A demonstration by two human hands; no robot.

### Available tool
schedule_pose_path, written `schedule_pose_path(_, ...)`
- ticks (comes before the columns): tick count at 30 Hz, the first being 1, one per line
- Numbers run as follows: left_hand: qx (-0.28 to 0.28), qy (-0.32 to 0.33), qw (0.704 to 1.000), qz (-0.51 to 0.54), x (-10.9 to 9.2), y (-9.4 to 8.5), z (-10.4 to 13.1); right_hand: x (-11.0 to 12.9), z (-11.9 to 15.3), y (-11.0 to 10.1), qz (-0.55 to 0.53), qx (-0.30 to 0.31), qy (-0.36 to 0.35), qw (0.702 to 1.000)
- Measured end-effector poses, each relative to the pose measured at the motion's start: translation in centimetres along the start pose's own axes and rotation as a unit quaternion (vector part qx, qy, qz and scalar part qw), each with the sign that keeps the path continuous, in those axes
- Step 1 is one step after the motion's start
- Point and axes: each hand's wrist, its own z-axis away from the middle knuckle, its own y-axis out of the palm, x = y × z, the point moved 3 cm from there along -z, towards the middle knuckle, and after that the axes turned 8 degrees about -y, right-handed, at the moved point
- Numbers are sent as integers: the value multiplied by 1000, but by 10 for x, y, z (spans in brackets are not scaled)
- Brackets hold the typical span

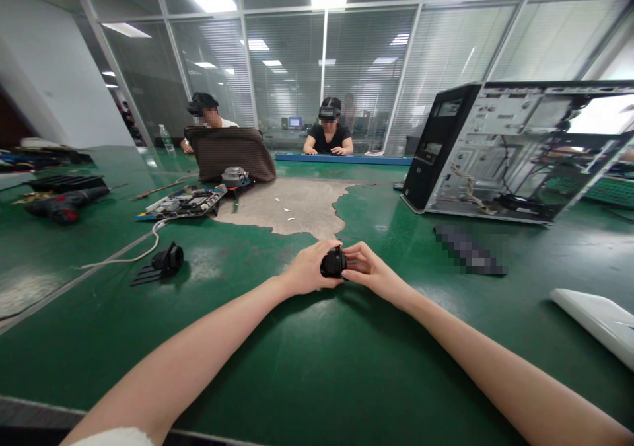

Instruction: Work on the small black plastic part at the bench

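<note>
Just above the green tabletop, I hold a small black rounded part [332,263] with a lens-like end facing right; its exact kind is unclear. My left hand [308,269] is closed around its left side, thumb below and fingers over the top. The fingertips of my right hand [369,269] pinch its right end. Part of the black piece is hidden behind my fingers. A second black part [168,259], with a round end and flat slats, lies on the table off to the left.
A circuit board [185,201] lies at left, near a cordless drill [64,201] and a white cable [153,238]. An opened computer case [495,152] stands at right, with a blurred phone-shaped object [468,251] and white box [597,317] nearer. Two people sit across the table.
</note>
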Motion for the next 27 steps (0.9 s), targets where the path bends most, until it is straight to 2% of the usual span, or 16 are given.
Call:
schedule_pose_path(6,7,0,1000,0,-1,-1,0,-5,-3,1,14,-57,36,998)
schedule_pose_path(9,13,5,1000,0,-3,-2,0,-7,-4,0,14,-28,46,998)
schedule_pose_path(13,14,15,1000,-7,-4,-2,1,2,-3,-1,17,9,-2,1000)
schedule_pose_path(15,12,14,1000,-9,-4,-2,1,5,-2,0,16,6,-9,1000)
schedule_pose_path(21,13,11,1000,-13,-5,-2,1,-7,-3,2,19,-48,39,998)
schedule_pose_path(24,14,14,999,-31,-5,-1,1,-9,-3,1,16,-37,51,998)
schedule_pose_path(27,15,23,998,-52,-3,3,0,-2,-3,0,6,-15,28,999)
